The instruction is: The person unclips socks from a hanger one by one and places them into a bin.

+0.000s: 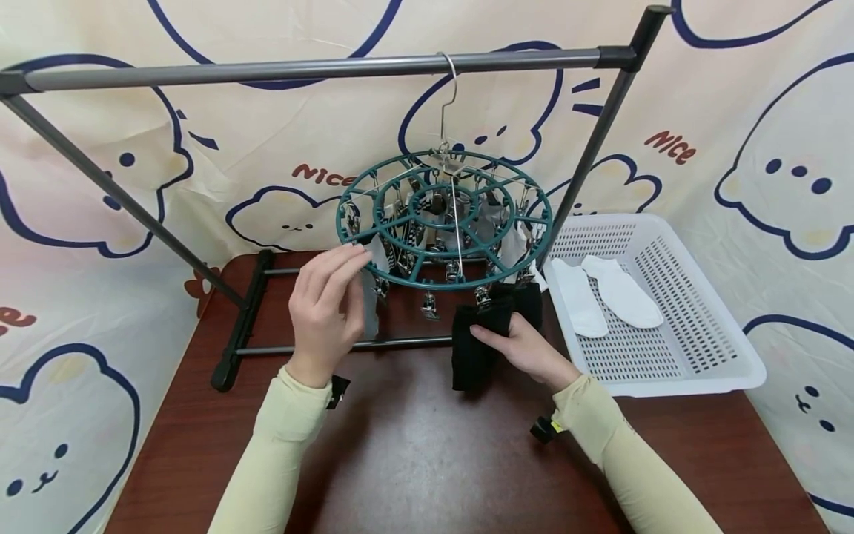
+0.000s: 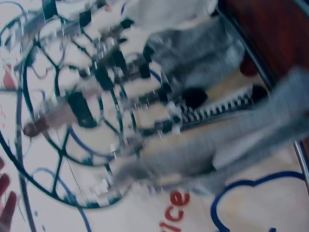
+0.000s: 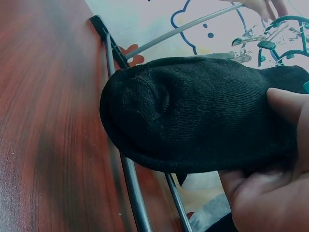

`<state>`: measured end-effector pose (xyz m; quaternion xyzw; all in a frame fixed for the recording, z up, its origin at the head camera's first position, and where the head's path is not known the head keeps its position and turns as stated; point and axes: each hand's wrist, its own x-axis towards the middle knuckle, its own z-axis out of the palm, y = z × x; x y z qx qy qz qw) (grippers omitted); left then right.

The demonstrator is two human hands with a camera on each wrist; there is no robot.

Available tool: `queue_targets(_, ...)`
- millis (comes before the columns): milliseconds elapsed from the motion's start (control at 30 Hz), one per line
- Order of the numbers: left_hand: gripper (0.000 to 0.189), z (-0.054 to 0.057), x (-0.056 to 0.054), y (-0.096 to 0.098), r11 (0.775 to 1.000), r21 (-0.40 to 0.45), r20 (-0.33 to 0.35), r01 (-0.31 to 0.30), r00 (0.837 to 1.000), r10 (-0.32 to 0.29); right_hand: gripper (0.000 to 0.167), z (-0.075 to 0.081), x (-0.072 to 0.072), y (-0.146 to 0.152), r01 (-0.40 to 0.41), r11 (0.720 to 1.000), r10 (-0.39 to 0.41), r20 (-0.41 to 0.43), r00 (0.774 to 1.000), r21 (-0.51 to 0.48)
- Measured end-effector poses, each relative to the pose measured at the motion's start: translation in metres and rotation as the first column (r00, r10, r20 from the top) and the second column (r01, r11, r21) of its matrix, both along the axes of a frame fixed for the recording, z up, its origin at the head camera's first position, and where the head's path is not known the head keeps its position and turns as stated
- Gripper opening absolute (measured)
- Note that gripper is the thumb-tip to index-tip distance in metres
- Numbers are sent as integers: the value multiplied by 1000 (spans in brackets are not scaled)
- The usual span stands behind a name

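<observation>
A round green clip hanger (image 1: 414,278) hangs by its hook from a grey bar, with socks clipped around it. At its front right rim, my right hand (image 1: 527,348) grips a black sock (image 1: 470,367), thumb on top and fingers beneath. The sock's top meets a metal clip (image 1: 482,295); whether the clip bites it cannot be told. In the right wrist view the black sock (image 3: 193,116) stretches out flat from the hand. Near the left rim, my left hand (image 1: 327,304) is raised with loosely bent fingers, beside a hanging grey sock (image 1: 370,304). The left wrist view is blurred.
A white perforated basket (image 1: 707,348) stands at the right with white socks (image 1: 623,293) in it. The grey rack's bar (image 1: 267,72) crosses above, and its foot (image 1: 230,356) sits on the brown table (image 1: 427,445). A printed cloth (image 1: 60,245) hangs behind.
</observation>
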<state>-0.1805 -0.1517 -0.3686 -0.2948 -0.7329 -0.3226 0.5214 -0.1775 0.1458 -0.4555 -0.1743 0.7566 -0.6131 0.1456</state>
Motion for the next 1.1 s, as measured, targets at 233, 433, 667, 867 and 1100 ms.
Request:
queue_targets(233, 24, -15, 13, 38, 961, -226, -247, 161, 944, -217, 31, 2, -1, 0, -17, 1000, 17, -9, 1000, -1)
queue_targets(433, 32, -35, 26, 69, 929, -274, 100, 249, 968, -229, 29, 4, -2, -1, -38, 999, 38, -46, 998, 4)
queue_targets(667, 46, -34, 32, 90, 962, -186, 409, 199, 906, -109, 27, 3, -1, -1, -16, 999, 17, -42, 999, 37)
queue_targets(867, 40, -27, 29, 98, 968, -152, 503, 200, 859, -99, 33, 0, 1, 0, -5, 998, 6, -23, 1000, 63)
queue_targets(1100, 31, -27, 23, 102, 976, -76, 511, 203, 848, -137, 37, -2, 1, 0, -26, 997, 28, -29, 999, 73)
